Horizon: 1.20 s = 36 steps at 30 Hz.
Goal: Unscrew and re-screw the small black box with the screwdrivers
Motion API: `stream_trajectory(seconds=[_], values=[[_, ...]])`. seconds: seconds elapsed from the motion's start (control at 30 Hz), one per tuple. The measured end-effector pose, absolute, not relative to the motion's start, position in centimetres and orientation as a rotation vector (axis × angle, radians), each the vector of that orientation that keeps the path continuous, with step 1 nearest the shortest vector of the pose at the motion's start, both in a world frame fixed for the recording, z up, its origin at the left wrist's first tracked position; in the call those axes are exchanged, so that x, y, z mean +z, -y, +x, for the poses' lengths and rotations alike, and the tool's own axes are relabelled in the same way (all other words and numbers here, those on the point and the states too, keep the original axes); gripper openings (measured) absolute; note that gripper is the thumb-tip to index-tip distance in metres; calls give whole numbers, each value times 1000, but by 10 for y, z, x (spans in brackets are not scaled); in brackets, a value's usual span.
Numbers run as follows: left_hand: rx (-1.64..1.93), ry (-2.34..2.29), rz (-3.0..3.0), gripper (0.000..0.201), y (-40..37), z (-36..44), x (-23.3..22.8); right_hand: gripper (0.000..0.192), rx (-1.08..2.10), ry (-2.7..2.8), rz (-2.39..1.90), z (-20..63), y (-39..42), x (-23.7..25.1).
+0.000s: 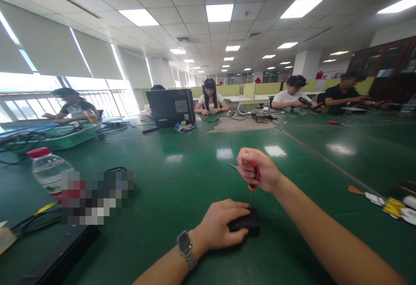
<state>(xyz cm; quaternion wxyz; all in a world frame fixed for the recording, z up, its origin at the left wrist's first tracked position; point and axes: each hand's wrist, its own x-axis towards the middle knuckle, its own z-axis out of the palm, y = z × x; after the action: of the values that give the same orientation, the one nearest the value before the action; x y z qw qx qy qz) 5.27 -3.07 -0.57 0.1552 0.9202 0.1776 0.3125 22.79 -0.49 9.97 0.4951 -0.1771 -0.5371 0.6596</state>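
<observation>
Pinching a small black box (pixel 251 223) between thumb and fingers, the left hand (pixel 221 224) holds it flat on the table (pixel 156 198), directly below the right fist. The box is dark, low and block-shaped, with squared edges; part of its top is hidden under the fingers. The right hand (pixel 260 170) is closed around a red-and-black screwdriver (pixel 252 186), its shaft pointing down to the box's far edge; whether the tip touches is too small to tell. A thin metal rod (pixel 232 165) pokes out left of that fist. A watch (pixel 184 241) with a metal band circles the left wrist.

The tabletop is glossy green, mirroring the lights. Left of the grip lie a long dark bar (pixel 65 254) and a red-capped bottle (pixel 52 170); farther left and beyond is a green basket (pixel 74 137) with cables. Right of the grip, a brown-handled tool (pixel 355 190) lies well apart. Beyond the grip, gloves (pixel 184 127) rest beside a black case (pixel 170 107), near a worn beige patch (pixel 227 124). Several people sit along the far side. Behind them are yellow-green partitions (pixel 250 91), blinds (pixel 87 55) on the left, and bright panels (pixel 219 13) overhead.
</observation>
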Motion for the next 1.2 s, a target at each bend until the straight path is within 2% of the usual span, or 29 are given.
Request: stream_trajectory(seconds=[0.3, 0.6, 1.2], values=[[833, -663, 2541, 42, 35, 53, -1, 19, 1655, 1291, -348, 234, 0, 97], [756, -814, 2547, 58, 35, 53, -2, 17, 1628, 1228, -272, 234, -6, 95], [808, -728, 2516, 48, 32, 54, -5, 15, 1690, 1296, -67, 241, -8, 84]])
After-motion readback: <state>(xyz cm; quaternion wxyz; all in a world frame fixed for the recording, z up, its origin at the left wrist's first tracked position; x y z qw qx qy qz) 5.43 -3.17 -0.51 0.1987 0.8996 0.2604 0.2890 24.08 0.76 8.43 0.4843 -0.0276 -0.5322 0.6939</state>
